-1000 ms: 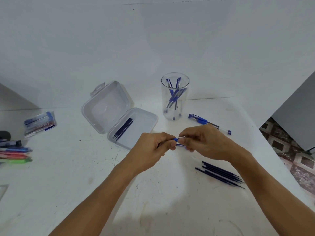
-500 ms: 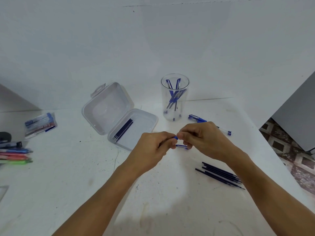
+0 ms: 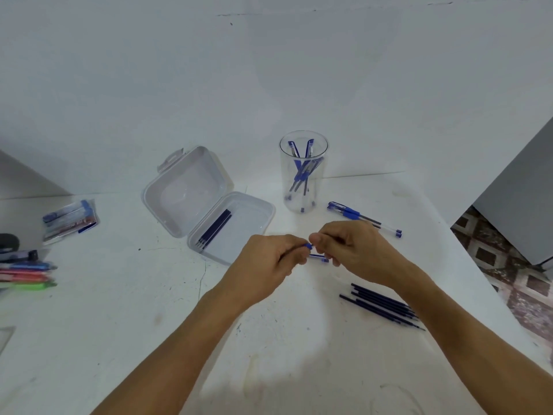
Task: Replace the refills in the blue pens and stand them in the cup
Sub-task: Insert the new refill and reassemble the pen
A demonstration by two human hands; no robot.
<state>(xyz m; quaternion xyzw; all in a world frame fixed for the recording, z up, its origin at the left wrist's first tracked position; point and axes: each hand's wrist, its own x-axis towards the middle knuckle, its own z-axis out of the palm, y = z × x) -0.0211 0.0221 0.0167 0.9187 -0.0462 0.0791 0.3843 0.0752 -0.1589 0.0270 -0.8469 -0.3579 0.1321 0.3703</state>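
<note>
My left hand [image 3: 269, 260] and my right hand [image 3: 356, 250] meet over the middle of the table, both pinching one blue pen [image 3: 308, 245]; only a short blue bit of it shows between the fingertips. A small blue-tipped piece [image 3: 318, 257] pokes out under my right hand. The clear cup [image 3: 303, 172] behind the hands holds several blue pens. More blue pens [image 3: 359, 217] lie flat to the right of the cup. A bundle of dark refills [image 3: 383, 305] lies under my right forearm. Other refills [image 3: 214, 230] lie in the open plastic box [image 3: 254, 211].
At the left edge lie coloured pens [image 3: 27, 275] and a plastic packet of pens [image 3: 70, 218]. The table's right edge [image 3: 478, 283] runs diagonally, with tiled floor [image 3: 514, 283] beyond it. A white wall stands close behind the cup.
Both hands have stayed together on the pen, with my right hand's fingers shifting a little at the pen's end. Nothing else on the table moved.
</note>
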